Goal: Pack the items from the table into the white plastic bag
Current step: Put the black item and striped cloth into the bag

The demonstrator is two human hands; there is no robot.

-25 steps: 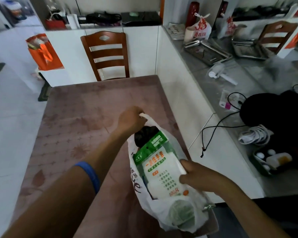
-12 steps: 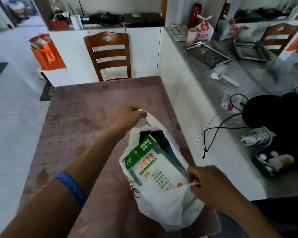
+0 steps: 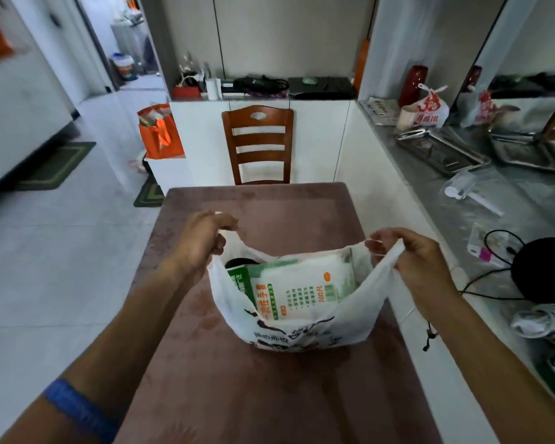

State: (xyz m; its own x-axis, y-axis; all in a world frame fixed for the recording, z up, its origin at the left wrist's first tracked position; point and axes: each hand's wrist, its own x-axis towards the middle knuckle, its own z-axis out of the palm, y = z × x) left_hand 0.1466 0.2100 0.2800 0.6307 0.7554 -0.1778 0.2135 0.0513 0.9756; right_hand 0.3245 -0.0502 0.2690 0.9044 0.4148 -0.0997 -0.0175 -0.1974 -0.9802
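I am holding the white plastic bag (image 3: pixel 302 318) upright on the middle of the tabletop (image 3: pixel 253 389), its base resting on the pink surface so the weight is not hanging from the thin handles. My left hand (image 3: pixel 202 240) is closing around the left handle and my right hand (image 3: pixel 410 254) is pinching the right handle between curled fingers, and I am pulling the two apart so the mouth is gaping and I can look down inside. A green and white packet (image 3: pixel 298 286) is lying flat across the opening with something dark (image 3: pixel 241 262) tucked behind it on the far left. I am seeing nothing loose on the tabletop around the bag, so I judge the packing nearly finished. The wooden chair (image 3: pixel 258 144) is standing at the far end.
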